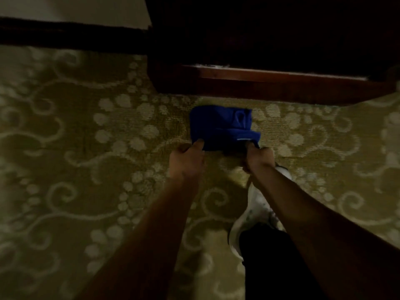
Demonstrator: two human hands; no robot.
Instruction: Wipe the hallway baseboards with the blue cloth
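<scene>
- Along the far left, the dark baseboard (71, 32) runs under a pale wall, then steps forward into a second dark wooden stretch (281, 83) straight ahead of me.
- Left of centre, my left hand (187, 158) pinches the near left corner of the blue cloth (223, 126), thumb on top, fingers curled beneath.
- Between my hands the cloth is folded into a rough rectangle, its long axis running left to right, parallel to the wood ahead. It extends away from my grip toward the wood, near it but not touching, over the patterned carpet (65, 148).
- Just right of that, my right hand (257, 158) grips the near right corner, fingers closed round the fabric.
- Both arms reach forward and down, nearly straight; neither hand looks nearer the board.
- Below my right arm a white shoe (255, 208) and dark trouser leg show.
- I judge wiping has not begun here; the cloth must go forward to meet the wood.
</scene>
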